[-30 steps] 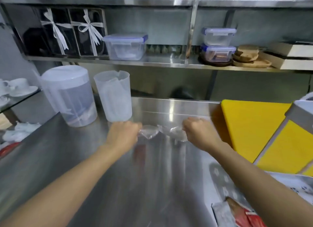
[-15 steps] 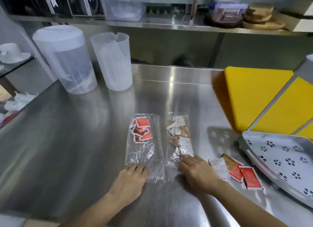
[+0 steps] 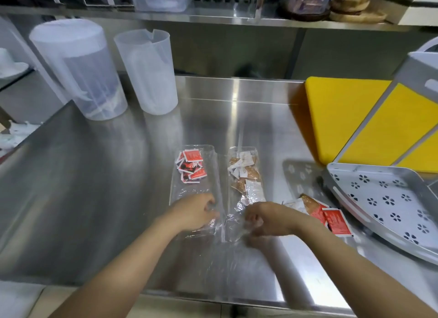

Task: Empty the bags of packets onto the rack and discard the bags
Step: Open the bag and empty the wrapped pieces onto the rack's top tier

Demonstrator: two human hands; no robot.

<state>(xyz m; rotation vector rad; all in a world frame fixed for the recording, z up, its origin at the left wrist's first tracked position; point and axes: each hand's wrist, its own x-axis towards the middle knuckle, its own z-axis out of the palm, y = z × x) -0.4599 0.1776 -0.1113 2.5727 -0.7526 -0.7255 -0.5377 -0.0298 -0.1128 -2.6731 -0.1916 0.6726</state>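
Two clear plastic bags lie side by side on the steel counter. The left bag (image 3: 196, 189) holds several red packets (image 3: 191, 164) at its far end. The right bag (image 3: 239, 199) holds brown and white packets (image 3: 245, 173). My left hand (image 3: 193, 211) grips the near end of the left bag with curled fingers. My right hand (image 3: 267, 219) pinches the near end of the right bag. The white perforated rack (image 3: 388, 199) sits at the right, with nothing on it. A few loose packets (image 3: 324, 214) lie on the counter between my right wrist and the rack.
Two translucent jugs (image 3: 80, 71) (image 3: 148, 71) stand at the back left. A yellow cutting board (image 3: 341, 113) lies at the back right, partly under the rack's grey frame (image 3: 417, 76). A steel shelf (image 3: 213, 19) with containers runs above the counter.
A second ago both hands held a twisted bag up off the counter. Now both bags lie flat and my fingers have curled onto their near ends.
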